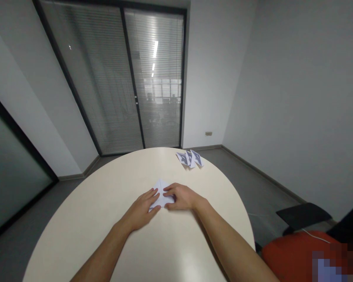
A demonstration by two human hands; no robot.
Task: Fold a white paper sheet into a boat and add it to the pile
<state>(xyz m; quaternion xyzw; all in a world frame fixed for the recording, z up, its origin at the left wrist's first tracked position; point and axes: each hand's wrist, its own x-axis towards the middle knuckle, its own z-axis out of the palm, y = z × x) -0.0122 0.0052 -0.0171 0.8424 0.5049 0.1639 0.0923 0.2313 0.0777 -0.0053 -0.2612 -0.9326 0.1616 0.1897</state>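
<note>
A folded sheet of white paper [161, 200] lies on the round table, its pointed tip facing away from me and a crease running down its middle. My left hand [142, 207] rests on its left side, fingers stretched flat and the thumb near the bottom edge. On the right side, my right hand [182, 196] touches the paper with its fingertips, index finger and thumb spread apart. Part of the paper's right side is hidden beneath that hand. Farther back stand several folded paper pieces [190, 158] with dark printed patches, overlapping one another.
The cream round table [106, 203] reaches from me toward glass doors with blinds [161, 117]. To the right is a red chair [285, 250] with a black armrest [304, 215], close to the table's edge. A wall socket [208, 134] sits low on the far wall.
</note>
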